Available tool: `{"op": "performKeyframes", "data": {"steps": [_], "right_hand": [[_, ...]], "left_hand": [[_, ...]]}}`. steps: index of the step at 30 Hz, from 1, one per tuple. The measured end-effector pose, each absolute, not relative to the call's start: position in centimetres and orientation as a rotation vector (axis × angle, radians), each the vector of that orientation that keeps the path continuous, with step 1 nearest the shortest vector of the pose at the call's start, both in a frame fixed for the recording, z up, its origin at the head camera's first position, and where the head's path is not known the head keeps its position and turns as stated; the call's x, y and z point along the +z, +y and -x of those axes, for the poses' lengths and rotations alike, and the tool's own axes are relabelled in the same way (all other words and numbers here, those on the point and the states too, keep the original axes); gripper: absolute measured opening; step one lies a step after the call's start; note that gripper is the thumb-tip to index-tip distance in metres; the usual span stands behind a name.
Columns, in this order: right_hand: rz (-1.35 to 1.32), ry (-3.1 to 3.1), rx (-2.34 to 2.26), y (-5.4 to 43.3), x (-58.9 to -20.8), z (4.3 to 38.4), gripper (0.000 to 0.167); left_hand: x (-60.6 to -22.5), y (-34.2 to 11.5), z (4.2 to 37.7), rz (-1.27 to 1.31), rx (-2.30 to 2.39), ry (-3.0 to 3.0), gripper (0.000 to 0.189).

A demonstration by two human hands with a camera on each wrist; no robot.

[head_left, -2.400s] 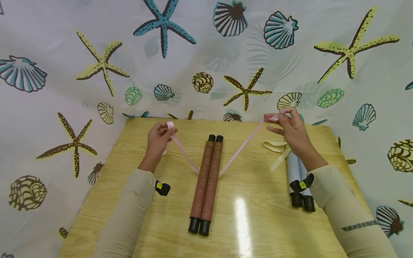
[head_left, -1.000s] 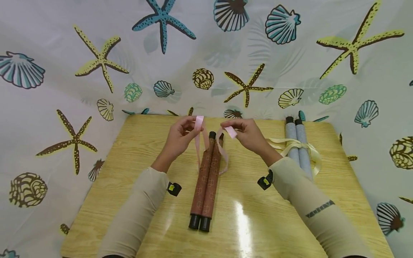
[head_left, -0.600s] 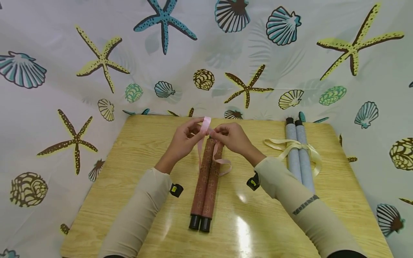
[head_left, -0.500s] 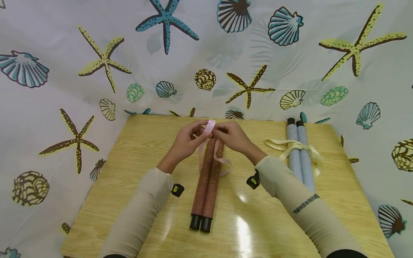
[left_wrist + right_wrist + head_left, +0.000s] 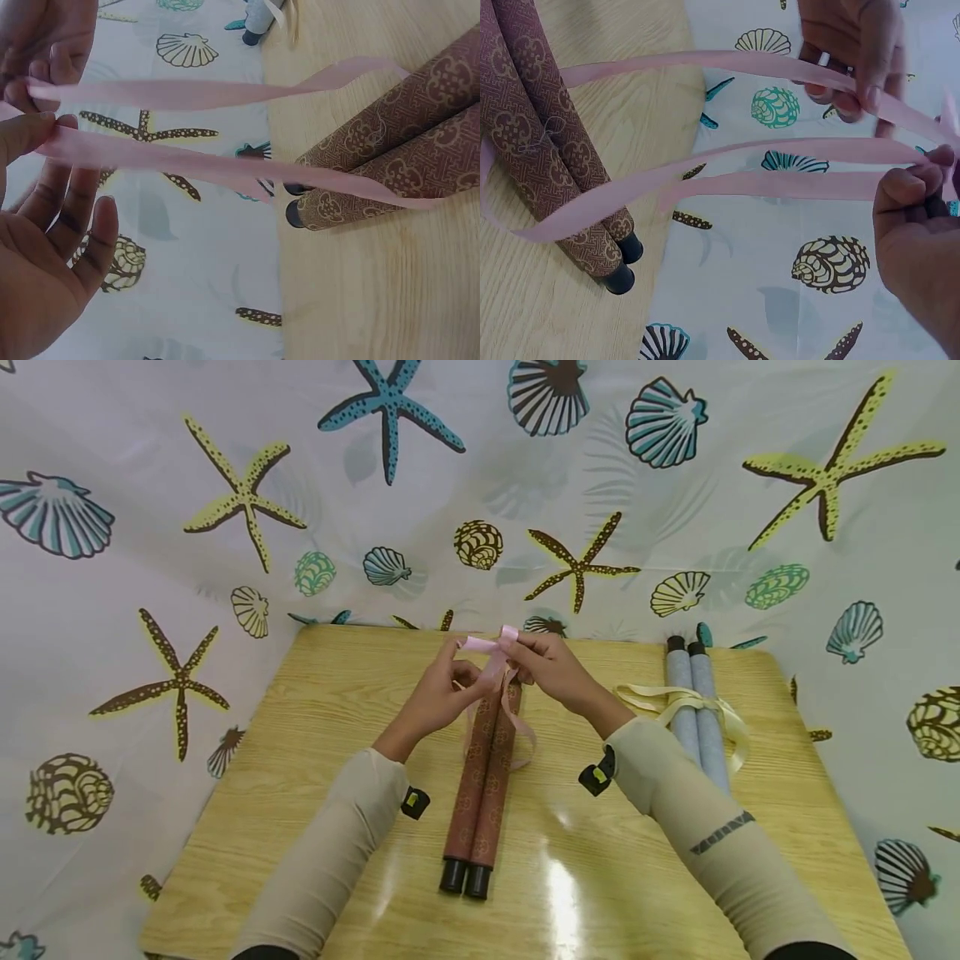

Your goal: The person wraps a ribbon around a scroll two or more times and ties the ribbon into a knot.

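A brown patterned scroll [image 5: 480,793] lies on the table as two parallel rolls with black end knobs. A pink ribbon [image 5: 180,159] passes around it and rises in two lengths to my hands above its far end. My left hand [image 5: 437,700] pinches one length between thumb and forefinger; its other fingers are loosely bent in the left wrist view. My right hand [image 5: 561,672] pinches the ribbon close beside it, fingers curled in the right wrist view. Between the hands the ribbon crosses itself. Whether a knot is there cannot be made out.
To the right lies a second scroll [image 5: 696,718], light grey-blue, tied with a cream ribbon [image 5: 671,695] in a bow. My right sleeve covers its near end. A cloth [image 5: 337,510] printed with shells and starfish hangs behind the wooden table [image 5: 315,827].
My hands, wide apart at first, have come together above the scroll's far end. The ribbon, first stretched out to both sides, now crosses itself between my fingers. The scrolls have stayed in place.
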State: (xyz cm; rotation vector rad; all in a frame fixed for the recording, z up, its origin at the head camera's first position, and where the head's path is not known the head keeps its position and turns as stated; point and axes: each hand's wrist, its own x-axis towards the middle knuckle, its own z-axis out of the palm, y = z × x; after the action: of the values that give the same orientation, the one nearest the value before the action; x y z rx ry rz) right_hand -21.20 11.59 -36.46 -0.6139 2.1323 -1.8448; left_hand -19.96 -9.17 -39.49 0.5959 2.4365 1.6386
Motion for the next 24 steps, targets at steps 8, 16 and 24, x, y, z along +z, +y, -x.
{"op": "performKeyframes", "data": {"steps": [8,16,24], "right_hand": [[1.068,2.439,-1.446,12.5,-36.3,21.1,0.021],[1.509,3.110,-0.883,12.2,-37.5,20.9,0.010],[1.480,3.184,-0.964,11.7,-38.0,20.6,0.006]], "left_hand": [[-40.2,-9.5,20.8,-0.357,1.807,2.224,0.010],[-38.9,-9.2,20.4,-0.212,1.864,1.986,0.031],[-38.8,-8.6,20.5,-0.248,1.759,2.019,0.029]]}}
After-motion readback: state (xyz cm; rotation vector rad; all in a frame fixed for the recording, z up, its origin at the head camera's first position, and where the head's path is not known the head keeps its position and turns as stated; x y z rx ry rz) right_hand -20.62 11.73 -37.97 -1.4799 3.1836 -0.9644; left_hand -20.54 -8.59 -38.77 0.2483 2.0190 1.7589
